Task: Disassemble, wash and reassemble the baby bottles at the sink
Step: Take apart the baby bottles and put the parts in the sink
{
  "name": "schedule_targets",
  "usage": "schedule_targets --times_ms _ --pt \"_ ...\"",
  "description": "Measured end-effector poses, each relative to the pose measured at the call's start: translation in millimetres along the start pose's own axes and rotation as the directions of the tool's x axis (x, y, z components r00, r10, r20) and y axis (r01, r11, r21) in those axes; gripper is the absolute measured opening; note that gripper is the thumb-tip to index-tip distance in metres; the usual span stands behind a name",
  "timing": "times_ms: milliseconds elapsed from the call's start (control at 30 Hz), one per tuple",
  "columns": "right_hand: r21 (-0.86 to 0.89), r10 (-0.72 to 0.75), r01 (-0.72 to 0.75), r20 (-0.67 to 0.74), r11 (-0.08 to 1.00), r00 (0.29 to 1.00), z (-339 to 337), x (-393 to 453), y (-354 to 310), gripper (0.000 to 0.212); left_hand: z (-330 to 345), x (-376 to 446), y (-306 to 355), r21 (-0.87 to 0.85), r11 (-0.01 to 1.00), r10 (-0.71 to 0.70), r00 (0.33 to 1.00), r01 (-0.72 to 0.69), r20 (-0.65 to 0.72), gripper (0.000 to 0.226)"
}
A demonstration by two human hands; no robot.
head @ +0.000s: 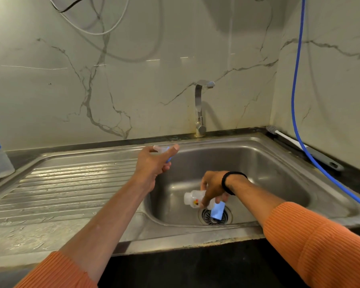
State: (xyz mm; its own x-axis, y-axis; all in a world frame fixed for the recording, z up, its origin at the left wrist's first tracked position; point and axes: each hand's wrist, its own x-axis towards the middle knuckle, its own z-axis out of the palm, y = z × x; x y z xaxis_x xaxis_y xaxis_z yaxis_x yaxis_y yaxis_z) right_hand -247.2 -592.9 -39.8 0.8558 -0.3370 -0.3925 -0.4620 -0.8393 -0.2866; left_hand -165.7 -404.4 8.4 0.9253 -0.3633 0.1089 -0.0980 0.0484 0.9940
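Over sink (258,154): bottle (192,198), right hand (213,187).

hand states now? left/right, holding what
Left hand: closed on a nipple-and-ring piece.
Right hand: closed on the clear bottle in the sink.

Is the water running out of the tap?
Off. No stream falls from the faucet spout, and the sink basin below shows no splashing.

Left hand (154,163) raised, thumb out, grip closed; right hand (213,189) reaches downward, fingers curled, wrist bent.
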Motion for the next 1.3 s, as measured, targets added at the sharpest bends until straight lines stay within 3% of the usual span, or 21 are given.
schedule_targets --times_ms 200,367,467,600,667,733,800,933,1100,1300 --pt "-0.039 0.073 -0.069 0.116 0.997 0.991 8 0 2 0.056 0 -1 -2 0.108 0.994 0.023 1.000 -0.024 0.012 0.046" --pt "0.038 0.077 -0.083 0.140 0.996 0.987 12 0 0 0.054 0 1 -5 0.113 0.993 0.018 0.999 -0.022 0.034 0.043" --pt "0.079 0.049 -0.052 0.044 0.996 0.998 7 -2 -3 0.043 2 1 -7 0.144 0.990 0.000 0.997 -0.011 0.076 0.046" --pt "0.221 -0.042 0.098 -0.245 0.970 0.969 -8 -4 -9 0.019 5 3 -8 0.165 0.986 0.004 0.989 -0.029 0.147 0.042" --pt "0.489 -0.057 0.237 -0.355 0.840 0.933 -17 -6 -17 0.019 5 4 -10 0.157 0.987 0.011 0.986 -0.038 0.168 0.045" --pt "0.732 -0.038 0.332 -0.387 0.595 0.921 -27 -12 -28 0.024 5 4 -12 0.152 0.987 0.026 0.986 -0.052 0.166 0.051" --pt "0.820 -0.028 0.364 -0.393 0.442 0.919 -34 -19 -34 0.037 5 5 -13 0.135 0.989 0.040 0.989 -0.060 0.145 0.050" --pt "0.811 -0.107 0.416 -0.411 0.411 0.905 -35 -25 -33 0.042 2 8 -13 0.084 0.994 0.058 0.988 -0.070 0.143 0.045" --pt "0.778 -0.229 0.488 -0.430 0.396 0.873 -30 -24 -32 0.028 2 8 -12 0.069 0.996 0.039 0.987 -0.051 0.158 0.043" --pt "0.709 -0.261 0.558 -0.494 0.432 0.830 -28 -27 -35 0.026 3 8 -6 -0.034 0.998 -0.052 0.979 0.060 0.195 0.020"
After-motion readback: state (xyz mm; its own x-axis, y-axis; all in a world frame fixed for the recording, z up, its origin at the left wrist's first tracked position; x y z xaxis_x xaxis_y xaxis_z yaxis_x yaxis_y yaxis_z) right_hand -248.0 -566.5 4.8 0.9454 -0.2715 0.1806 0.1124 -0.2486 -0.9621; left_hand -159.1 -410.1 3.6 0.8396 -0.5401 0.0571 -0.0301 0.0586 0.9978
